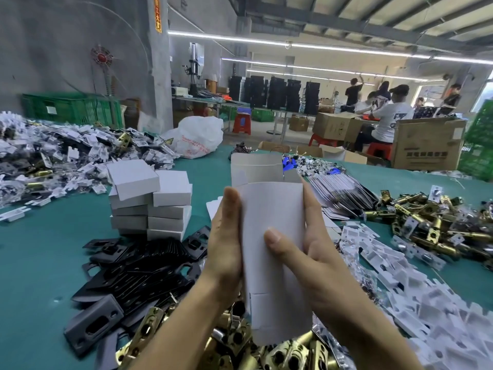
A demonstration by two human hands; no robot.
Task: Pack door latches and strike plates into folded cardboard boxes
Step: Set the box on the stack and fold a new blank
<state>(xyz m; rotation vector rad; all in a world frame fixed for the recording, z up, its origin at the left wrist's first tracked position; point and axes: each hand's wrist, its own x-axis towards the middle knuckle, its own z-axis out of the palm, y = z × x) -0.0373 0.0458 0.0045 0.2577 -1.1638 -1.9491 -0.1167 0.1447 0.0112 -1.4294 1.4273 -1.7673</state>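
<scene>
White cardboard box [272, 209], flaps open, held upright over the worktop's [40, 249] near edge, left hand [226, 236] and right hand [312, 252] each in a closed grip on its side walls; light, thin, probably crushable, so hold it by the side creases.

Bright, even light from the long ceiling tubes [293, 45], daylight flaring white at far right. The cardboard box [272, 236] up close is sharp, shadows on the green table [40, 249] are soft, and the wide lens bends the edges.
</scene>
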